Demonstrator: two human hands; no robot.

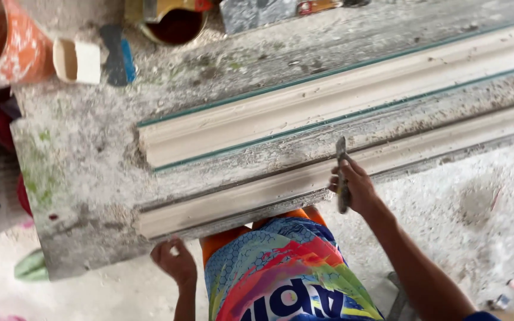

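So the right hand [355, 187] is wrapped closed around a narrow flat metal scraper blade [342, 172], held nearly upright with its tip pressed against the top edge of the nearer long off-white plaster moulding strip [239, 199]. Gripping it that steep looks like a way to get a thin scraping edge along the profile, I'd guess.

The left hand [174, 261] sits at the near edge of the crusty grey worktable [78, 154], just below the strip's left end. Fingers look curled against the edge, probably bracing, but I can't tell if it's actually holding anything.

A second, wider pale moulding with thin green edges [328, 95] lies parallel further back, apart from the blade.

Up at the far left there's an orange plaster-spattered bucket [7, 41], a small white cup on its side [77, 60], a blue-handled tool [117, 53] and a rusty open tin [174, 24], all well away from the hands.
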